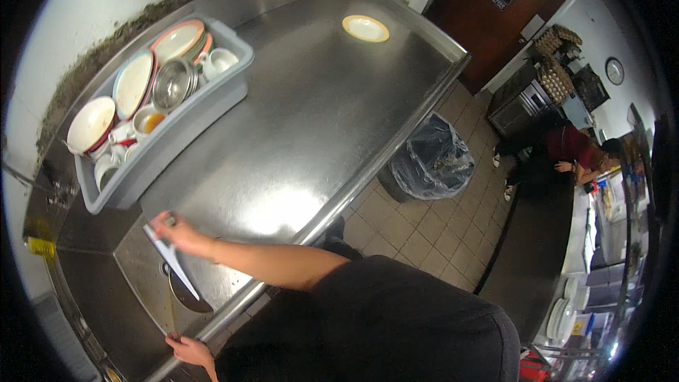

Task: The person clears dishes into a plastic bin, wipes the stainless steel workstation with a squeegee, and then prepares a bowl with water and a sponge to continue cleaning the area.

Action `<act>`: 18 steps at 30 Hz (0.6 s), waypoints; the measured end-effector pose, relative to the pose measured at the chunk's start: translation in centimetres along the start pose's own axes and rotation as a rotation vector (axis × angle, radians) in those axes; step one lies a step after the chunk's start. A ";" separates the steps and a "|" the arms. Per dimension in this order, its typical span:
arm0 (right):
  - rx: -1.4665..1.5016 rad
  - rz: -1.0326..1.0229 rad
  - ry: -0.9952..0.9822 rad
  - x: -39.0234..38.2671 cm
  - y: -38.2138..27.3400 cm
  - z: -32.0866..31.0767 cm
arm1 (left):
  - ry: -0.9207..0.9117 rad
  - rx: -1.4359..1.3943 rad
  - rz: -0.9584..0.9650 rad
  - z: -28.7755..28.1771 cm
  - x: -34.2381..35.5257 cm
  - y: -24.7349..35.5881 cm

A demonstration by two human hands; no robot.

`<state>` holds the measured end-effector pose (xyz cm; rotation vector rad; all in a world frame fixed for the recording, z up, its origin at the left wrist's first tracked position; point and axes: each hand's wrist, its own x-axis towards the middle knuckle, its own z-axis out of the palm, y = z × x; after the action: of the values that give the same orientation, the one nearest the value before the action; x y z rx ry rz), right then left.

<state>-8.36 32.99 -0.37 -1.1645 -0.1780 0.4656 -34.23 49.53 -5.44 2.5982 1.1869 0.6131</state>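
Note:
My right hand (182, 235) reaches out over the steel sink area and is closed on a flat white piece (173, 260) seen nearly edge-on; its exact kind does not show. Under that piece lies a dark rounded shape (189, 296), a drain opening or a dish, I cannot tell which. At the sink's near side, my left hand (192, 351) has its fingers bent together by the metal edge. What they grip, if anything, is too small to make out.
A grey tub (194, 117) of plates, metal bowls and cups stands on the steel counter (297, 92). A yellow-rimmed plate (366, 28) lies at the far end. Beside the counter is a lined trash bin (431, 159). Another person (566, 148) leans at the counter opposite.

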 end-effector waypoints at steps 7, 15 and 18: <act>0.665 -0.361 0.207 -5.2 -10.8 -21.6 | 0.156 -0.031 0.085 1.9 -0.1 -4.5; -0.059 -0.006 -0.142 -4.6 -17.1 -18.3 | 0.191 -0.083 -0.123 0.5 -4.2 9.3; -0.191 0.051 -0.397 -1.8 -17.0 -13.9 | 0.330 -0.132 -0.210 0.3 -4.8 9.7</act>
<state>-0.37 15.14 9.89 -1.2555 -0.5465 0.7353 -30.42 39.58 -3.56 2.2826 1.4357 1.0624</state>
